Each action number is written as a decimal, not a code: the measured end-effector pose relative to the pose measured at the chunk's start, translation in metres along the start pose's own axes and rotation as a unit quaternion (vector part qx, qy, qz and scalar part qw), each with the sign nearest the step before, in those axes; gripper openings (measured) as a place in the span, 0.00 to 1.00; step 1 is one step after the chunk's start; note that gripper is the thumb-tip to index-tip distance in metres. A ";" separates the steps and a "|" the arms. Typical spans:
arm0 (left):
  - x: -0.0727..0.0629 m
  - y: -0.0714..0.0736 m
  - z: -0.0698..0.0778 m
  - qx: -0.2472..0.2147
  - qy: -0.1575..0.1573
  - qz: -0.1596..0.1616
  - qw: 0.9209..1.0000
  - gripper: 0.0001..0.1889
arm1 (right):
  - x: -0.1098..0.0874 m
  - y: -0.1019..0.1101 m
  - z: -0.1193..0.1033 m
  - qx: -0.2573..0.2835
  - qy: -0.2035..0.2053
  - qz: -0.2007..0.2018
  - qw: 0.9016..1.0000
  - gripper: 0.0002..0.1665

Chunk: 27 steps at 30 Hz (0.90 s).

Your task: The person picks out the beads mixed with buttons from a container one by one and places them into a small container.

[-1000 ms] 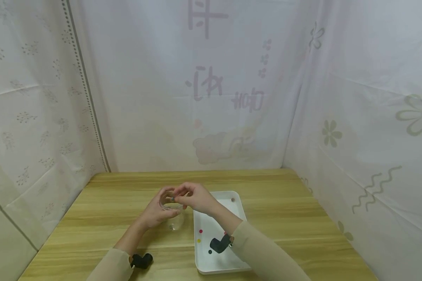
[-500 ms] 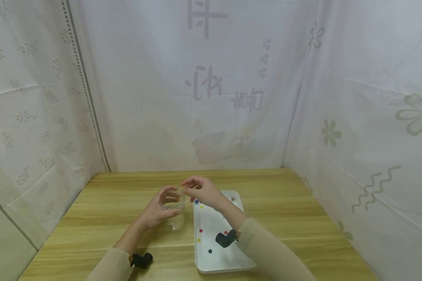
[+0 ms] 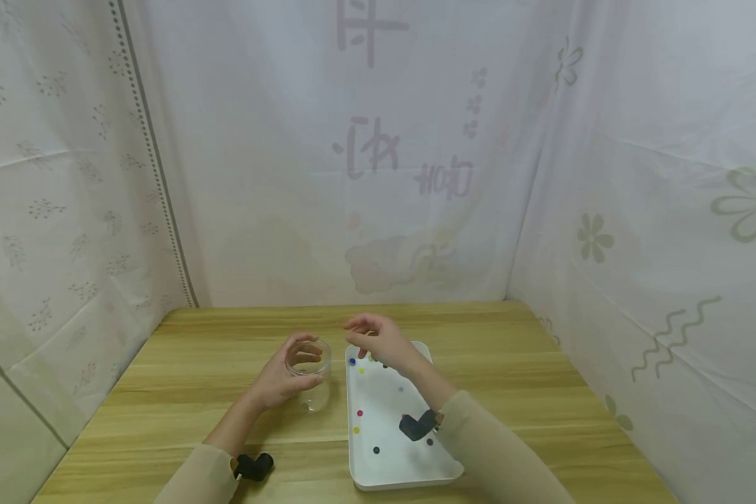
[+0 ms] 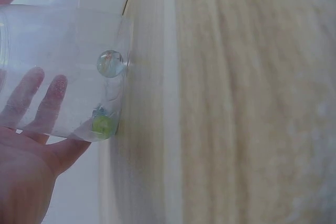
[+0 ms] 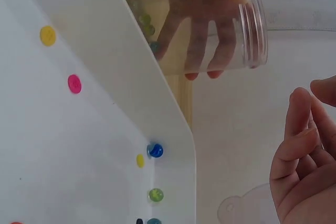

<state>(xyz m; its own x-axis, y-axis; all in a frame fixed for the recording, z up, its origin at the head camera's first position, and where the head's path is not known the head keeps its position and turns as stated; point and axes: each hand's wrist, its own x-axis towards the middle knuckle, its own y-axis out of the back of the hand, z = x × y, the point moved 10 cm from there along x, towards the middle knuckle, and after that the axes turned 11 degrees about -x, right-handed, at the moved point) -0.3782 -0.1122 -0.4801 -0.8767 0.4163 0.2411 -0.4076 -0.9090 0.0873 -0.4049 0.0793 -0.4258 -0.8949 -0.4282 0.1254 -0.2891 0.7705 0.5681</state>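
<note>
My left hand [image 3: 283,374] grips a clear jar [image 3: 316,400] around its side; the jar stands upright on the table with its mouth uncovered. In the left wrist view, a clear marble [image 4: 109,64] and a yellow-green marble [image 4: 104,125] lie at its bottom. My right hand [image 3: 383,344] hovers over the far end of the white tray [image 3: 390,409]. Its fingers are loosely bent, thumb and forefinger apart, with nothing between them. Inside the tray, a blue marble [image 5: 155,150] and a green marble [image 5: 156,195] rest along the far wall.
Small flat buttons are scattered in the tray, among them a pink button [image 5: 74,83], a yellow button [image 5: 48,35] and a black button [image 3: 376,450]. The tray stands right of the jar on a wooden table [image 3: 510,392]. White patterned curtains [image 3: 277,175] enclose the table.
My right hand has drawn back from the jar's mouth to the right, over the tray. The small bluish thing it pinched there is gone from its fingers. My left hand and the jar stayed put.
</note>
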 end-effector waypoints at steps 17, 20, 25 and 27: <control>0.000 0.002 -0.004 0.001 0.006 0.003 1.000 0.40 | -0.003 0.011 0.036 -0.001 -0.056 0.027 0.998 0.15; 0.000 0.002 -0.004 0.003 0.004 0.002 1.000 0.39 | -0.003 0.012 0.041 -0.003 -0.062 0.031 0.998 0.15; 0.000 0.002 -0.004 0.001 0.003 0.002 1.000 0.40 | -0.001 0.007 0.051 -0.006 -0.071 0.028 0.997 0.16; 0.000 0.001 -0.004 0.001 0.004 0.002 1.000 0.40 | 0.000 0.003 0.056 -0.005 -0.075 0.025 0.997 0.18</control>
<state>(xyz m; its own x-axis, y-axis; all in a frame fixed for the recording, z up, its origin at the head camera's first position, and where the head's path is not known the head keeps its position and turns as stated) -0.3796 -0.1135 -0.4835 -0.8801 0.4134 0.2336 -0.4040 -0.9104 0.0888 -0.4250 0.1076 -0.4692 -0.9490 -0.3136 0.0322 -0.2396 0.7838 0.5730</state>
